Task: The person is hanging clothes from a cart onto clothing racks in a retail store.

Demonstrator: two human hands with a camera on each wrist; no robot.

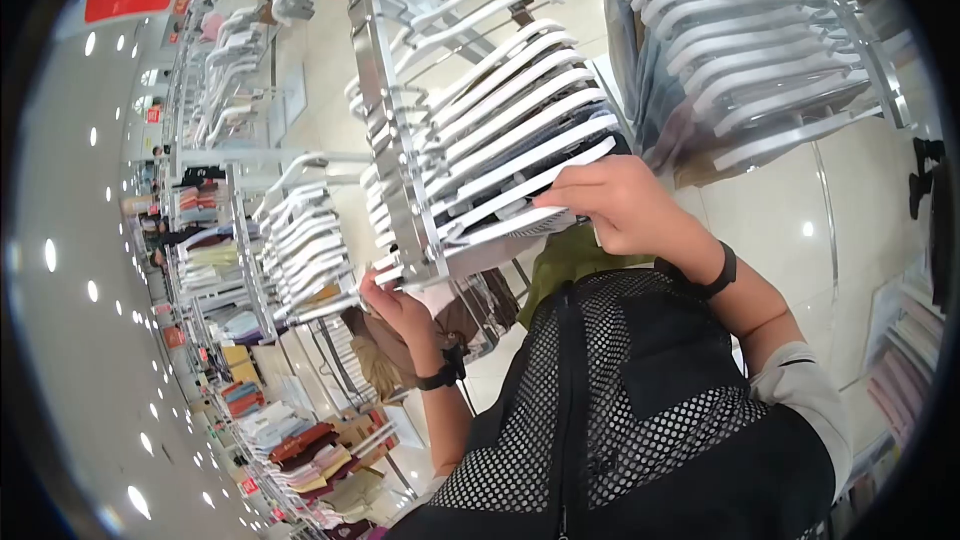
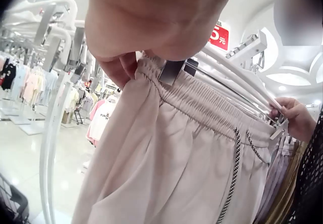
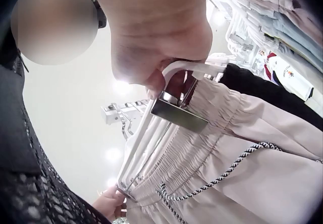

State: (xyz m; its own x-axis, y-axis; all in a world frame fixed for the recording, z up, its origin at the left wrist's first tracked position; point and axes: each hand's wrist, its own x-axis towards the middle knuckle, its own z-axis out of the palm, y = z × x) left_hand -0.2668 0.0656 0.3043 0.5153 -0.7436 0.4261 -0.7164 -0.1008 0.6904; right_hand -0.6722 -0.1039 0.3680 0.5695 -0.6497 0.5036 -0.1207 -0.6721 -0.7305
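Pale pink pants [image 2: 192,138] with a gathered elastic waist and a black-and-white drawstring [image 3: 217,178] hang from a white hanger [image 3: 194,67] with metal clips. My left hand [image 1: 402,318] grips one end of the waistband, fingers curled behind the cloth beside a clip [image 2: 171,73]. At the other end my right hand [image 1: 625,205] pinches the hanger, its fingertips close to the second clip [image 3: 179,115] and partly hidden behind the hanger. In the head view the pants are seen from above, mostly hidden under the hangers.
Several white hangers [image 1: 520,100] with clothes fill the metal rack rail [image 1: 385,120] in front of me. Another full row of hangers [image 1: 740,50] stands at the right. Farther racks [image 1: 300,250] line the left, and a red sign [image 2: 218,36] hangs behind the rack.
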